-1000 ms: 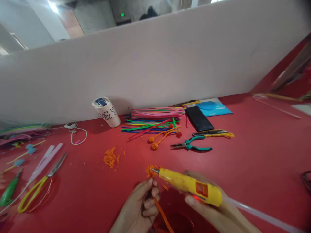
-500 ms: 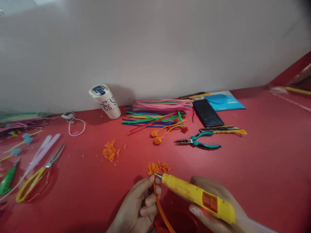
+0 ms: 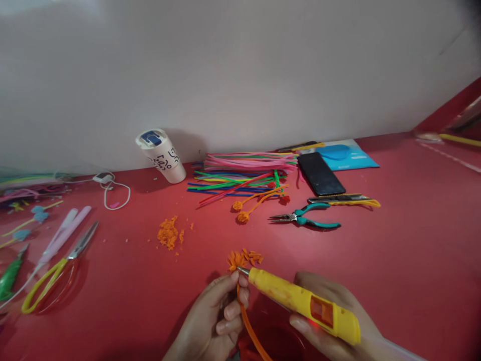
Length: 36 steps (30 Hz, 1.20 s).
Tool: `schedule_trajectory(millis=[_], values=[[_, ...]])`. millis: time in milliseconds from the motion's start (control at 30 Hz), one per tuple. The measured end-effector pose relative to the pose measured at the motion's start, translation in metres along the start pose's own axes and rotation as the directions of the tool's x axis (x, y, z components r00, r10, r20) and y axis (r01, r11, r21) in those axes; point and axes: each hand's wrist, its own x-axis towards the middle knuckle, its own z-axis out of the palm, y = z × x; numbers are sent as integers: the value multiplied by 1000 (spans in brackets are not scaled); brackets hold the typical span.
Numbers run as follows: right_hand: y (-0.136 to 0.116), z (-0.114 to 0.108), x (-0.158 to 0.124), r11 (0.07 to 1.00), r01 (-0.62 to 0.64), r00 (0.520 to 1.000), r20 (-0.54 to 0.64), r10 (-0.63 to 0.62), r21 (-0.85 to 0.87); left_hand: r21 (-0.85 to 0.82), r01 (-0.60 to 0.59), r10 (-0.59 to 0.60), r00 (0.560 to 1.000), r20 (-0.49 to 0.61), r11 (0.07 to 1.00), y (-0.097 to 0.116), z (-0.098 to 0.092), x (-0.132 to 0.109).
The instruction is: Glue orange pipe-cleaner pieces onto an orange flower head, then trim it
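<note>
Between thumb and fingers, my left hand (image 3: 216, 316) pinches an orange pipe-cleaner flower (image 3: 236, 259) just below its petals. The flower's stem (image 3: 250, 328) curves down toward the bottom edge. My right hand (image 3: 326, 306) is closed around a yellow hot glue gun (image 3: 300, 301), and a small red light glows near its trigger side. The gun's metal nozzle (image 3: 243, 271) touches or nearly touches the base of the petals. Right behind the flower lies a little heap of cut orange pieces (image 3: 253, 256).
Orange fluff (image 3: 167, 233), two finished orange flowers (image 3: 243, 216), pliers (image 3: 300, 218), a cutter knife (image 3: 345, 200) and a phone (image 3: 321, 174) lie beyond my hands. Pipe cleaners (image 3: 248, 163) and a cup (image 3: 161, 155) stand by the wall. Scissors (image 3: 60, 273) lie at left.
The view has shifted very slightly. Both hands, the flower and the glue gun hold almost the same position, the nozzle staying at the petals' base.
</note>
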Motion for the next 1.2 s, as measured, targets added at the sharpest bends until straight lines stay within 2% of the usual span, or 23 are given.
schedule_trajectory(millis=[133, 400, 633, 800, 900, 1067, 1200], values=[[-2, 3, -2, 998, -9, 996, -91, 4, -64, -15, 4, -4, 1000, 0, 1000, 0, 1, -1], [-3, 4, -4, 996, 33, 987, -155, -45, -79, -7, 5, -5, 1000, 2, 1000, 0, 0, 0], [2, -2, 1, 985, 90, 995, -23, -94, -147, -35, 11, -10, 1000, 21, 999, 0, -1, 0], [3, -2, 0, 986, 65, 996, -53, -74, -152, -62, 18, -16, 1000, 27, 998, 1, -2, 0], [6, -1, 0, 986, 68, 997, -25, -73, -155, -70, 23, -20, 999, 37, 997, 1, -3, 0], [11, 0, 1, 968, 142, 989, -21, -149, -205, -57, 29, -26, 999, 46, 998, 1, -4, 2], [11, 1, 2, 969, 133, 991, 25, -131, -208, -60, 26, -22, 998, 54, 998, 1, -4, 2]])
